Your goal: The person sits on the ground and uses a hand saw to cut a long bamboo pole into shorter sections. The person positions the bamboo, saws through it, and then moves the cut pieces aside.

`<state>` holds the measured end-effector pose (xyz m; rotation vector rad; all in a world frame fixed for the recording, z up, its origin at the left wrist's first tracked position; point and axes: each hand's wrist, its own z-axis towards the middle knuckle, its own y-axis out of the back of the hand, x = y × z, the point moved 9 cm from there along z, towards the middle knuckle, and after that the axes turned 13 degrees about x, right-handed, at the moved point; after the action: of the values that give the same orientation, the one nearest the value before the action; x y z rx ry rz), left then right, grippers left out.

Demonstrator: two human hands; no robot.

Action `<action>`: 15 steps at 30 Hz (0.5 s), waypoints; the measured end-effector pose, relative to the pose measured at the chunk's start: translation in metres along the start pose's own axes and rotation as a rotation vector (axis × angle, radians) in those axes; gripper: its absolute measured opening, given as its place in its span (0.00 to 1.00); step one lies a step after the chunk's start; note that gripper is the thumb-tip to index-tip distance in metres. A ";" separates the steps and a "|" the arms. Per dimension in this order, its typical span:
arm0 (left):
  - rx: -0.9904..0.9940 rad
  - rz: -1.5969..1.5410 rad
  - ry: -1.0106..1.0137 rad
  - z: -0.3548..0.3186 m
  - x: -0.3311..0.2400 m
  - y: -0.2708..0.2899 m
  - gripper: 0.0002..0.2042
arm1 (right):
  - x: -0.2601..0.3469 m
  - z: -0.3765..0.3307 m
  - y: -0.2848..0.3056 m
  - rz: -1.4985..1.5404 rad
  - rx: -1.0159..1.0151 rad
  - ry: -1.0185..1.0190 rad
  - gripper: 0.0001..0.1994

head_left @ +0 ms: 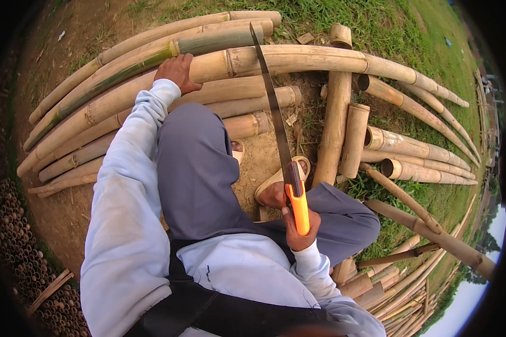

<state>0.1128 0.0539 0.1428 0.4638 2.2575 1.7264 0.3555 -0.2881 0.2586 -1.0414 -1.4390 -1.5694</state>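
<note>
Our left hand [176, 73] lies over a long, thick bamboo pole [298, 58], partly open: the fingers bend across the rounded top and the thumb stands spread away from them, on the side nearer our knee. Our right hand [302, 229] is closed around the orange handle of a handsaw [276, 112], low in front of our body. The saw's long, dark blade points away from us and its far part crosses over the pole, to the right of our left hand; we cannot tell whether the teeth touch the bamboo.

The pole itself runs across from left to right, passing over a stout bamboo log [337, 106] that lies crosswise beneath it, with the log's far end sticking out beyond. Just beside that log is a short bamboo piece [355, 137]. Beyond the pole on the left, a greenish bamboo stem [168, 51] lies close alongside, and more bamboo lies on the near side, partly hidden by our bent left knee [194, 146]. Our sandalled right foot [275, 182] is on the bare soil, partly behind the saw handle and blade. To the right, bamboo lengths with open, hollow ends [413, 144] lie on the grass [376, 33]; at lower left, many round bamboo ends [22, 241] are stacked together.
</note>
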 end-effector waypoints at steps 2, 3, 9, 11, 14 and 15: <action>0.067 0.000 0.049 0.001 0.007 -0.005 0.34 | -0.039 0.047 -0.008 0.073 0.038 -0.151 0.08; 0.058 -0.020 0.018 0.006 0.002 -0.002 0.34 | -0.051 0.070 -0.016 0.073 0.037 -0.117 0.10; 0.109 -0.098 0.049 0.007 0.001 0.006 0.37 | -0.089 0.126 -0.024 0.027 0.030 -0.110 0.12; -0.223 -0.004 -0.083 -0.011 -0.004 0.009 0.46 | -0.071 0.116 -0.021 0.033 0.009 -0.031 0.13; -0.598 -0.016 -0.168 -0.050 0.014 -0.035 0.38 | -0.069 0.110 -0.022 0.026 0.008 -0.072 0.14; -0.636 -0.033 -0.183 -0.060 0.021 -0.062 0.33 | -0.069 0.111 -0.023 0.012 0.003 -0.064 0.14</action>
<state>0.0643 -0.0058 0.0987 0.4100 1.4693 2.1430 0.3693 -0.1757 0.1895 -1.1055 -1.4741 -1.5377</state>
